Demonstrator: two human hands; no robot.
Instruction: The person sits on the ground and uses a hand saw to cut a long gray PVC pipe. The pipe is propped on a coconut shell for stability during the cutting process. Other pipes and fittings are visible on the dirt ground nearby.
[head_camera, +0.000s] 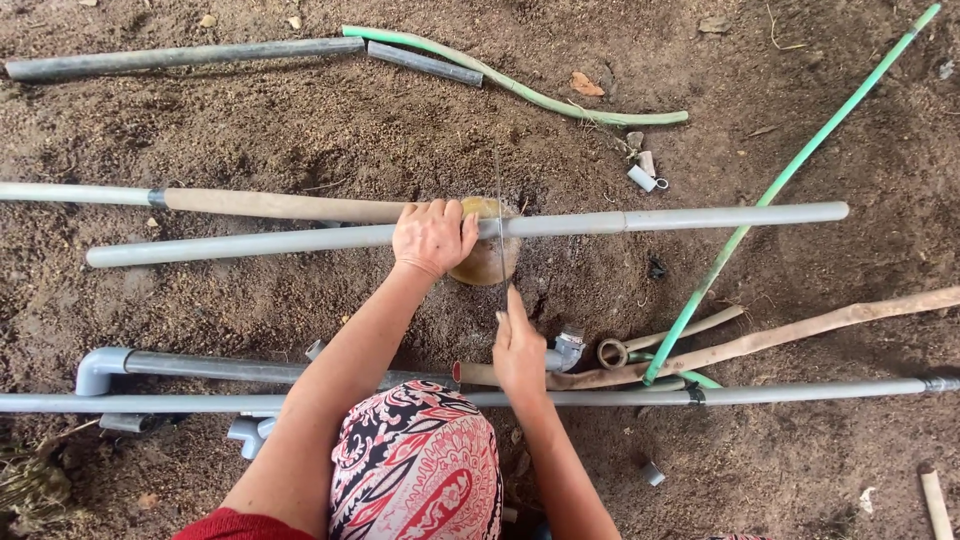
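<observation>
My left hand (433, 236) presses down on a long grey plastic pipe (700, 216) that lies across a round brown block (486, 262) on the dirt. My right hand (519, 350) grips the near end of a thin hacksaw blade (500, 240). The blade runs away from me and crosses the pipe just right of my left hand. My knee in red, black and white patterned cloth (418, 465) shows at the bottom.
Around me on the soil lie more grey pipes (800, 392), an elbow fitting (98, 368), green hoses (770, 195), a tan pipe (280, 205), a brown stick (800, 328) and short cut pipe pieces (643, 178).
</observation>
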